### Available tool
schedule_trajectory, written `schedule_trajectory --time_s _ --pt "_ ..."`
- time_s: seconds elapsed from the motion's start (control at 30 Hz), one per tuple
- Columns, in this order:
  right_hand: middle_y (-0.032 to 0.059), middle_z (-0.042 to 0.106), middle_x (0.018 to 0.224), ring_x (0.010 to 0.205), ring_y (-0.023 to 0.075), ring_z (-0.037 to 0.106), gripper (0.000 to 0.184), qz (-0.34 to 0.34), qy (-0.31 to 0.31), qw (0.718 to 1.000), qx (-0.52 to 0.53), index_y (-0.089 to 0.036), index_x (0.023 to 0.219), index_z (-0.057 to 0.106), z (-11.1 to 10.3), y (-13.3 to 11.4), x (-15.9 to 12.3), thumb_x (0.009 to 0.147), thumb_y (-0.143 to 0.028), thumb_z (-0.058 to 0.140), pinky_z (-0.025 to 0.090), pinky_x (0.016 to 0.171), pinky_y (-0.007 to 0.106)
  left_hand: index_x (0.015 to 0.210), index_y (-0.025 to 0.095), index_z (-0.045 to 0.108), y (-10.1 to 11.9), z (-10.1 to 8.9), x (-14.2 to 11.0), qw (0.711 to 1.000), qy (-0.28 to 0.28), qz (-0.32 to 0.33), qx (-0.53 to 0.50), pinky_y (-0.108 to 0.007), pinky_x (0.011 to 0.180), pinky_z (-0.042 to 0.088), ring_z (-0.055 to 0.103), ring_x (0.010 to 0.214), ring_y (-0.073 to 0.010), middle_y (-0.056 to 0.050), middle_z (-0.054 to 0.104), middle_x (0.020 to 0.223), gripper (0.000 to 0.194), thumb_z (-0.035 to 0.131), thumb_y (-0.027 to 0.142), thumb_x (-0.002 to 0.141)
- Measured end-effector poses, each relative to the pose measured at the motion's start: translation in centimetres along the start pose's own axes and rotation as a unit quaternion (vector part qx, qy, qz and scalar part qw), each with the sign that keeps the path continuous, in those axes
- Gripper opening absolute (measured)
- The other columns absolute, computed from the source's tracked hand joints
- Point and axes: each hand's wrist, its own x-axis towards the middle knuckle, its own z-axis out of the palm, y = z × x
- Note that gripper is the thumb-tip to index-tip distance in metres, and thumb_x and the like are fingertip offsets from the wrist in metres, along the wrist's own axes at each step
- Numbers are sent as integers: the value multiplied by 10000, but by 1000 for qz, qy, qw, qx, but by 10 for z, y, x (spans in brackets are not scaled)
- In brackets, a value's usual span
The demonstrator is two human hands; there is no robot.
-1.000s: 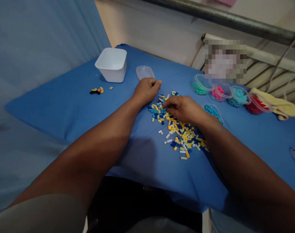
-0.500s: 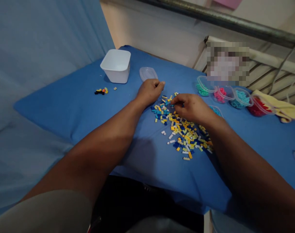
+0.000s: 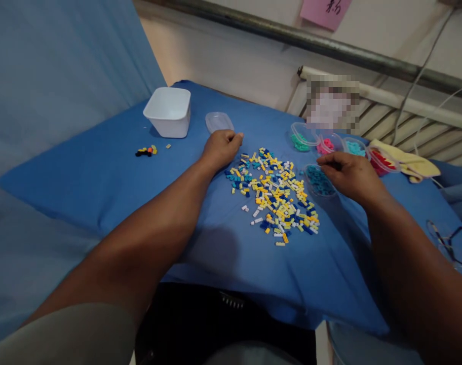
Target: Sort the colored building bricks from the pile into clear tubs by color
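Note:
A loose pile of small toy building bricks [image 3: 282, 195] in yellow, dark blue, teal and white lies spread over the blue cloth. My left hand [image 3: 220, 148] rests at the pile's far left edge, its fingers curled closed; whatever may be inside is hidden. My right hand [image 3: 350, 175] hovers at the right side of a clear tub of teal-blue bricks [image 3: 319, 183], thumb and fingers pressed together. I cannot make out what, if anything, sits in that pinch. Just beyond the left hand lies a clear plastic lid [image 3: 218, 121].
Tubs of green bricks [image 3: 301, 142], pink bricks [image 3: 325, 146], light teal bricks [image 3: 354, 147] and red bricks [image 3: 381, 162] line the back. A yellow cloth [image 3: 411, 162], a white bin [image 3: 170, 114], a few mixed pieces [image 3: 146, 151] and eyeglasses [image 3: 447, 243] also lie about.
My right hand has moved right, from over the pile to beside the tub of teal-blue bricks. My left hand stays by the pile. The whole view has shifted somewhat to the right.

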Motion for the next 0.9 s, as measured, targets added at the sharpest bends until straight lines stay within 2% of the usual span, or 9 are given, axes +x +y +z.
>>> schedule_trajectory --time_s 0.2,0.27,0.37,0.43,0.57,0.63,0.73,0.9 --pt "137 880 1073 943 354 818 276 75 93 993 6 -260 1160 874 -11 44 -41 992 -417 722 646 922 529 790 216 727 -4 -3 1 1000 -3 5 17 -367 702 397 618 732 -217 -66 719 763 473 595 554 1095" --pt "130 873 1062 945 344 815 283 106 121 986 33 -254 1144 866 -4 61 -53 972 -437 734 646 923 520 791 212 729 -4 -4 1 1000 -8 4 27 -359 688 380 600 718 -212 -54 690 734 485 591 567 1092" --pt "117 855 978 849 300 788 294 138 144 977 70 -235 1105 856 12 79 -60 943 -448 735 641 865 477 801 188 733 -1 -8 -1 999 -17 3 51 -342 681 369 580 715 -199 -41 659 712 476 593 543 1087" --pt "106 843 930 792 271 764 322 146 148 974 92 -224 1113 859 21 85 -58 936 -461 731 628 808 439 847 170 760 6 -10 -4 998 -18 15 66 -331 709 409 602 745 -194 -46 701 765 411 630 493 1066" --pt "92 839 920 746 247 735 327 143 143 971 131 -234 1102 869 28 89 -51 909 -477 764 604 718 396 1078 174 866 33 -9 -20 992 -58 86 76 -333 859 539 708 891 -204 -79 826 1031 275 709 393 1021" --pt "93 839 924 736 248 734 319 145 141 967 153 -241 1096 871 30 90 -49 905 -476 770 598 685 388 1133 188 885 51 -3 -28 984 -104 127 62 -342 908 572 744 945 -208 -85 839 1090 261 710 352 1027" --pt "97 843 925 738 255 742 317 150 140 962 180 -240 1090 872 33 92 -48 896 -471 777 598 673 387 1172 214 890 77 14 -28 959 -191 195 79 -350 983 586 785 1052 -213 -82 856 1169 235 698 287 1057" --pt "105 858 960 785 272 767 327 139 134 962 194 -229 1089 871 37 94 -46 893 -475 782 631 762 422 1268 215 891 109 55 -2 919 -256 236 187 -367 1049 570 797 1201 -250 -89 865 1305 274 691 244 1083"
